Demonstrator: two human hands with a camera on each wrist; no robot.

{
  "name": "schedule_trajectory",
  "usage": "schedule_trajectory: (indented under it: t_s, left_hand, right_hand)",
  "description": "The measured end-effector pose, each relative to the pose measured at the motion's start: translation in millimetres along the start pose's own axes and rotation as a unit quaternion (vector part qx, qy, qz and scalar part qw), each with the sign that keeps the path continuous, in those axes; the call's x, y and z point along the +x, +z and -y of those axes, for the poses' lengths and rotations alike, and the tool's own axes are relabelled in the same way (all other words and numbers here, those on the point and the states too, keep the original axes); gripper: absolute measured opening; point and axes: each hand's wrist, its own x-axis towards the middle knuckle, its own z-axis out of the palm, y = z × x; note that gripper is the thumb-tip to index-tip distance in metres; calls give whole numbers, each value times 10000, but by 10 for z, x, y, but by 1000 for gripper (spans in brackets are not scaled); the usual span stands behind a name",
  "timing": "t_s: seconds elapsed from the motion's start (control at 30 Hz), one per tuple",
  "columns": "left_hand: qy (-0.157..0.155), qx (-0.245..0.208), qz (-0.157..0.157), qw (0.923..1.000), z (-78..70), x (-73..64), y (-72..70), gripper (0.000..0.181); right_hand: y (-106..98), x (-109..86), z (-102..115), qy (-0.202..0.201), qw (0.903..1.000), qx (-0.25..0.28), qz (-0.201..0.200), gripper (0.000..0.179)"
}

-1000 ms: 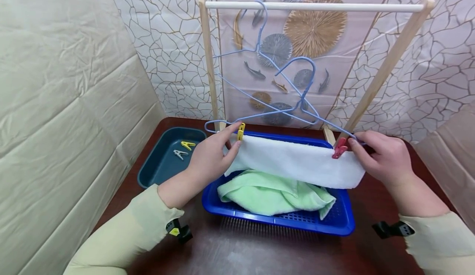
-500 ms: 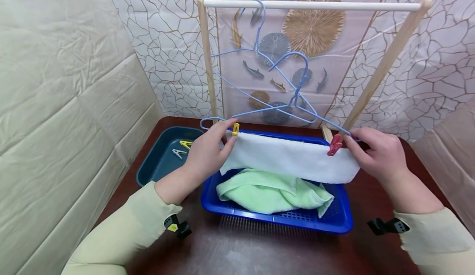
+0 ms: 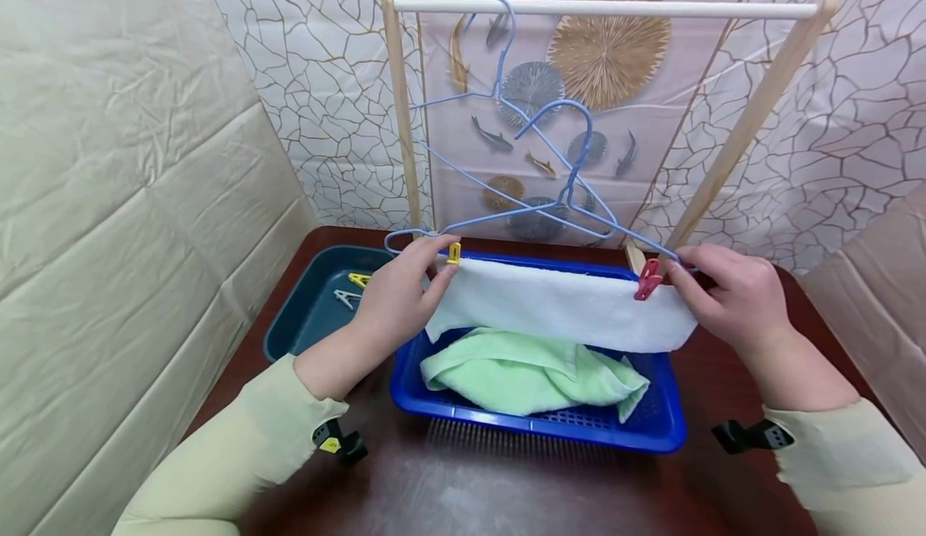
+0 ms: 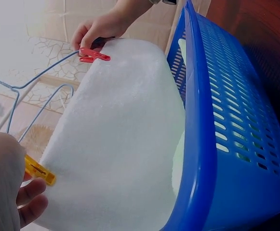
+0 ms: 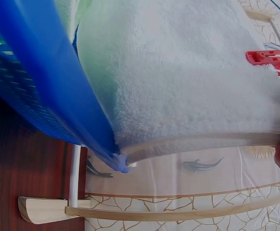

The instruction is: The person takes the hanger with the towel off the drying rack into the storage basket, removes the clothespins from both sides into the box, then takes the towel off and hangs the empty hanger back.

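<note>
A white towel [image 3: 557, 303] hangs folded over the lower bar of a blue wire hanger [image 3: 576, 168]. My left hand [image 3: 398, 288] pinches the hanger's left end, beside a yellow clothespin [image 3: 454, 254] clipped to the towel. At the right end, my right hand [image 3: 734, 291] grips the hanger between thumb and fingers, next to a red clothespin [image 3: 648, 280]. The towel's lower edge is over a blue basket [image 3: 535, 425], in which a crumpled light green towel [image 3: 535, 375] lies. In the left wrist view both the red clothespin [image 4: 94, 55] and yellow clothespin [image 4: 39, 171] bite the towel's top edge.
Behind the basket stands a wooden drying rack with a white rail [image 3: 615, 9]. A second blue hanger [image 3: 499, 70] hangs near the rail's left end. On the left, a dark teal tray [image 3: 289, 323] holds a yellow clothespin [image 3: 358, 280] and a white one.
Both hands and the hanger with the clipped white towel have shifted slightly left, and the hook has tipped slightly left. Both hands keep their hold; the basket and green towel look unchanged.
</note>
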Motion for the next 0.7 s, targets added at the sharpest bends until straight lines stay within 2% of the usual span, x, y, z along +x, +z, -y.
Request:
schedule_trajectory:
  t_s: [0.23,0.47,0.7]
  left_hand:
    - [-38,5,77,10000,19,-13,-32,40]
    - [-142,-317,84,9994,43,-9,-53,37]
    - [-42,-367,-42,9993,41,-6,-68,33]
  right_hand:
    - [19,13,-4,11,10000,73,-4,56]
    - [48,8,-12,50,9998,188,-23,52]
    - [57,1,-11,34,9999,169,-7,52]
